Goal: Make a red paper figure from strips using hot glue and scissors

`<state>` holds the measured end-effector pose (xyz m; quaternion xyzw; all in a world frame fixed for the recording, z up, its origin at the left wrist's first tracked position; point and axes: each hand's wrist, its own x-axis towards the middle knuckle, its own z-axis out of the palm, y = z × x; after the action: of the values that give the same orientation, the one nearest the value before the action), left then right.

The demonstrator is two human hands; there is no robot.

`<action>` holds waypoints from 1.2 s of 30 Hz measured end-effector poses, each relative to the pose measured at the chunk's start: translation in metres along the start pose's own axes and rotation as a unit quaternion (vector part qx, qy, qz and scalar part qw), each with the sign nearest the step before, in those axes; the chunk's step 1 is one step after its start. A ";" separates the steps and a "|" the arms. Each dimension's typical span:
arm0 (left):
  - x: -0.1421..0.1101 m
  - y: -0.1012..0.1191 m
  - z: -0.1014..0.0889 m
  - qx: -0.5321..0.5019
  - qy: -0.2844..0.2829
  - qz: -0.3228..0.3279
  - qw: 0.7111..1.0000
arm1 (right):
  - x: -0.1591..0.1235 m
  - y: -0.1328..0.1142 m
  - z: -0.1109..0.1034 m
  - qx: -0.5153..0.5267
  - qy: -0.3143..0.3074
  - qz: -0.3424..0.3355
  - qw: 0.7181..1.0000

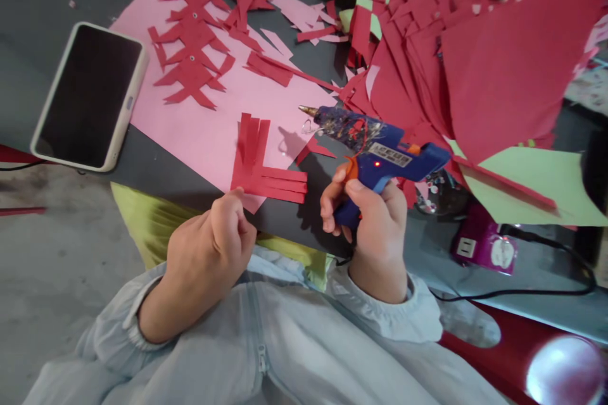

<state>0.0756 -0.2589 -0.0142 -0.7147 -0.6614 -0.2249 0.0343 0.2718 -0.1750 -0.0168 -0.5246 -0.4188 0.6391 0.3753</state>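
My right hand (375,215) is wrapped round the handle of a blue glue gun (389,145), whose orange trigger is under my fingers. Its metal nozzle points left, above pink paper, and a small red light glows on its side. Stringy dried glue clings to the barrel. My left hand (209,247) is closed, fingers curled, with a fingertip on the lower left corner of a red paper piece (249,180). That piece is L-shaped, its two arms slit into strips; it lies over the edge of the pink paper sheet (280,101).
Red cut-paper figures with small eyes (194,38) lie at the upper left of the pink sheet. A phone (90,95) rests further left. Red paper sheets (513,63) and scraps pile up at right, over light green paper (536,183). A purple box (484,243) and black cable (517,293) sit below.
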 end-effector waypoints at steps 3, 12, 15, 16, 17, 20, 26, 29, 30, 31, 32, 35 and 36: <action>-0.001 -0.002 0.002 0.003 -0.013 -0.015 1.000 | 0.001 0.002 0.001 0.005 -0.009 0.001 1.000; 0.014 0.002 0.005 0.092 -0.081 0.007 0.992 | 0.000 0.003 0.005 0.005 -0.011 0.004 1.000; 0.016 0.003 0.009 0.094 -0.112 -0.011 0.989 | -0.001 0.003 0.005 0.000 -0.011 0.020 1.000; 0.017 0.003 0.010 0.091 -0.125 -0.020 0.988 | -0.001 0.003 0.005 -0.003 -0.012 0.023 1.000; 0.017 0.003 0.010 0.088 -0.137 -0.029 0.986 | -0.001 0.003 0.005 -0.007 -0.013 0.026 1.000; 0.018 0.004 0.012 0.082 -0.159 -0.047 0.983 | 0.000 0.004 0.005 -0.015 -0.016 0.032 0.999; 0.019 0.007 0.013 0.106 -0.164 -0.026 0.980 | 0.001 0.004 0.004 -0.011 -0.019 0.024 0.999; 0.019 0.007 0.014 0.115 -0.163 -0.016 0.980 | 0.002 0.004 0.004 -0.010 -0.021 0.015 1.000; 0.020 0.007 0.014 0.116 -0.166 -0.016 0.979 | 0.002 0.005 0.004 -0.009 -0.022 0.014 1.000; 0.020 0.008 0.014 0.117 -0.170 -0.018 0.978 | 0.002 0.004 0.004 -0.008 -0.022 0.014 1.000; 0.021 0.009 0.014 0.117 -0.177 -0.022 0.977 | 0.002 0.004 0.005 -0.008 -0.021 0.015 1.000; 0.022 0.011 0.014 0.117 -0.188 -0.037 0.974 | 0.003 0.004 0.005 -0.009 -0.021 0.019 1.000; 0.022 0.012 0.014 0.118 -0.187 -0.042 0.974 | 0.003 0.004 0.006 -0.009 -0.021 0.019 1.000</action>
<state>0.0915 -0.2348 -0.0155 -0.7067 -0.7072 -0.0089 -0.0154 0.2656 -0.1743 -0.0208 -0.5218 -0.4223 0.6535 0.3497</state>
